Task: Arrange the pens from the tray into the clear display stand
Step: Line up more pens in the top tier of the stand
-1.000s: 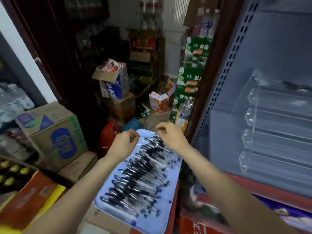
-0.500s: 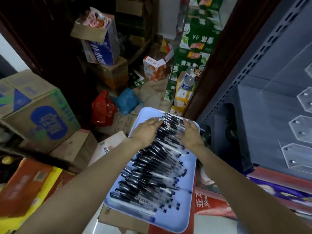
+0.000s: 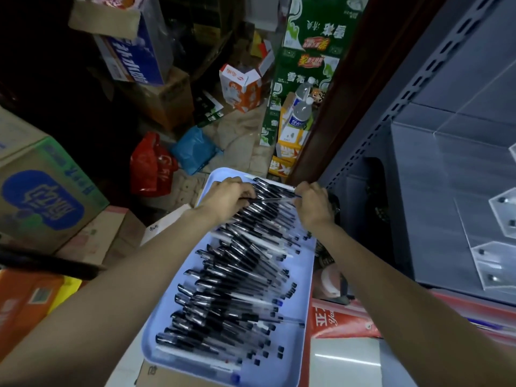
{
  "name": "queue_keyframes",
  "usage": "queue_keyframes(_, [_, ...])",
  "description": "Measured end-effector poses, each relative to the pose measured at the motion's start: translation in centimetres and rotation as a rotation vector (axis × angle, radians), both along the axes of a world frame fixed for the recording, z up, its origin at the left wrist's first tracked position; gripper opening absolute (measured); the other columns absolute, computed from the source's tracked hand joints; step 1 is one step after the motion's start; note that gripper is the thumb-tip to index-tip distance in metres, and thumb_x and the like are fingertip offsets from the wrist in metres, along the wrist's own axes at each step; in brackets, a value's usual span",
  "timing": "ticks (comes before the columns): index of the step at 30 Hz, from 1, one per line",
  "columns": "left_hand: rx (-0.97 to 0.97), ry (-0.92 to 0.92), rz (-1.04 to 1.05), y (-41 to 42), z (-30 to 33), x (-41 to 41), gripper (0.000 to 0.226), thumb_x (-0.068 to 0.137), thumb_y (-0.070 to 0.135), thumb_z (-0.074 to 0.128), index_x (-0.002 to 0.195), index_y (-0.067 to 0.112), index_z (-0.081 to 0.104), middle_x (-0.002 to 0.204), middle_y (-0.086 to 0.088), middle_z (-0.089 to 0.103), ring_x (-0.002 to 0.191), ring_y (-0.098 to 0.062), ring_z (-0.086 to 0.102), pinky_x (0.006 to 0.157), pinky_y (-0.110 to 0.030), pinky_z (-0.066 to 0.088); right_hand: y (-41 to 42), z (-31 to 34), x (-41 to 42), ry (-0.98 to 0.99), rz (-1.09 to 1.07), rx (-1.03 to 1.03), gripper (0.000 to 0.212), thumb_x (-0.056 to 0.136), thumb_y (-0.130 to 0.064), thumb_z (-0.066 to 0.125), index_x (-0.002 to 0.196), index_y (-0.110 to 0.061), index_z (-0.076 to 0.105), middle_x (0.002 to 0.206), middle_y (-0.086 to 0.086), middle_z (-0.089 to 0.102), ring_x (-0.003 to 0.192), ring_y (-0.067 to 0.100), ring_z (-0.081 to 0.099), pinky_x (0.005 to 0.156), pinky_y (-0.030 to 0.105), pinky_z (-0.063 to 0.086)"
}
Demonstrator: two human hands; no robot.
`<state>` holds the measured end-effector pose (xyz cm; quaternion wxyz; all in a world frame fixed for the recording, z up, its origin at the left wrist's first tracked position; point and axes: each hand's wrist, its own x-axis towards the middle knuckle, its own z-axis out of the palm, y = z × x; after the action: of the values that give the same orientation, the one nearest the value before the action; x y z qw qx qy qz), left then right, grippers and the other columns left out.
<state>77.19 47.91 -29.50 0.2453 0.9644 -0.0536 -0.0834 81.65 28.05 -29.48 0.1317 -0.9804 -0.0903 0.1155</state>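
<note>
My left hand (image 3: 227,196) and right hand (image 3: 312,203) each curl their fingers around opposite ends of one pen (image 3: 272,200), held level above the far end of one pale blue tray (image 3: 303,277). Dozens of black-capped pens (image 3: 231,286), too many to count, lie heaped on it. One clear display stand (image 3: 499,216) sits on the shelf to my right.

Black-capped pens (image 3: 234,277) heaped in a pale blue tray (image 3: 300,277)
Clear display stand (image 3: 502,241) stands right of both hands.
</note>
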Motion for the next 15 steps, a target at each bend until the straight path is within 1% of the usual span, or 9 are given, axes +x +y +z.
queue_keyframes(1, [-0.074, 0.004, 0.014, 0.1, 0.0, -0.1, 0.024, 0.090, 0.010, 0.059, 0.113, 0.014, 0.063, 0.106, -0.005, 0.054, 0.102, -0.022, 0.053, 0.089, -0.026, 0.041, -0.1, 0.0, 0.3, 0.012, 0.011, -0.009, 0.026, 0.096, -0.016, 0.048, 0.119, -0.003, 0.054, 0.122, 0.019, 0.050, 0.117, 0.036, 0.042, 0.095, 0.044, 0.040])
queue_keyframes(3, [-0.230, -0.004, 0.090, 0.3, -0.1, -0.4, 0.023, 0.087, 0.005, 0.061, 0.109, 0.009, 0.065, 0.096, -0.001, 0.049, 0.088, -0.017, 0.051, 0.078, -0.008, 0.037, -0.2, 0.0, 0.7, 0.067, 0.027, -0.020, 0.027, 0.096, -0.019, 0.051, 0.117, -0.004, 0.056, 0.121, 0.019, 0.050, 0.116, 0.037, 0.043, 0.095, 0.044, 0.042])
queue_keyframes(5, [-0.390, 0.014, 0.187, 0.5, -0.3, -0.9, 0.022, 0.086, 0.003, 0.063, 0.106, 0.009, 0.067, 0.092, 0.002, 0.054, 0.084, -0.013, 0.053, 0.072, -0.002, 0.036, -0.2, 0.0, 0.9, 0.128, 0.037, -0.014, 0.028, 0.095, -0.022, 0.052, 0.116, -0.004, 0.056, 0.119, 0.019, 0.049, 0.115, 0.037, 0.043, 0.097, 0.044, 0.041])
queue_keyframes(6, [-0.472, 0.039, 0.227, 0.6, -0.5, -1.1, 0.020, 0.085, 0.004, 0.064, 0.103, 0.012, 0.068, 0.093, 0.002, 0.058, 0.086, -0.014, 0.056, 0.075, -0.004, 0.038, -0.1, -0.1, 1.1, 0.151, 0.039, 0.005, 0.027, 0.095, -0.022, 0.054, 0.114, -0.003, 0.055, 0.118, 0.020, 0.048, 0.114, 0.037, 0.044, 0.097, 0.044, 0.042])
queue_keyframes(8, [-0.637, 0.079, 0.311, 0.6, -0.8, -1.6, 0.018, 0.083, 0.003, 0.067, 0.096, 0.015, 0.068, 0.096, -0.001, 0.065, 0.093, -0.018, 0.062, 0.084, -0.020, 0.047, -0.1, -0.1, 1.2, 0.186, 0.023, 0.086, 0.023, 0.093, -0.019, 0.057, 0.110, -0.003, 0.054, 0.111, 0.019, 0.051, 0.107, 0.036, 0.049, 0.094, 0.046, 0.044])
queue_keyframes(9, [-0.719, 0.080, 0.369, 0.4, -0.7, -1.8, 0.017, 0.081, 0.001, 0.068, 0.093, 0.013, 0.067, 0.097, -0.004, 0.066, 0.094, -0.018, 0.062, 0.086, -0.023, 0.049, 0.0, -0.1, 1.1, 0.196, 0.008, 0.135, 0.019, 0.092, -0.016, 0.058, 0.105, -0.003, 0.053, 0.104, 0.017, 0.053, 0.103, 0.035, 0.051, 0.092, 0.047, 0.045])
queue_keyframes(12, [-0.927, 0.073, 0.544, 0.0, -0.2, -2.4, 0.016, 0.077, -0.006, 0.068, 0.085, 0.008, 0.063, 0.089, -0.002, 0.064, 0.086, -0.012, 0.060, 0.078, -0.014, 0.050, 0.0, 0.1, 0.9, 0.206, -0.052, 0.247, 0.009, 0.090, -0.003, 0.058, 0.090, -0.005, 0.050, 0.089, 0.013, 0.052, 0.099, 0.034, 0.057, 0.091, 0.047, 0.048])
queue_keyframes(13, [-0.986, 0.070, 0.588, 0.0, 0.0, -2.6, 0.018, 0.077, -0.006, 0.068, 0.082, 0.010, 0.063, 0.087, -0.001, 0.064, 0.084, -0.012, 0.060, 0.079, -0.016, 0.050, 0.0, 0.1, 0.9, 0.205, -0.064, 0.266, 0.005, 0.090, 0.001, 0.055, 0.091, -0.004, 0.053, 0.090, 0.014, 0.054, 0.101, 0.034, 0.057, 0.092, 0.046, 0.048])
queue_keyframes(15, [-1.043, 0.069, 0.655, 0.1, 0.1, -2.9, 0.019, 0.076, -0.004, 0.070, 0.080, 0.014, 0.063, 0.087, 0.000, 0.063, 0.083, -0.011, 0.059, 0.080, -0.020, 0.049, 0.0, 0.3, 0.8, 0.186, -0.056, 0.253, 0.016, 0.091, 0.004, 0.050, 0.103, 0.001, 0.060, 0.101, 0.020, 0.062, 0.105, 0.035, 0.058, 0.094, 0.045, 0.048])
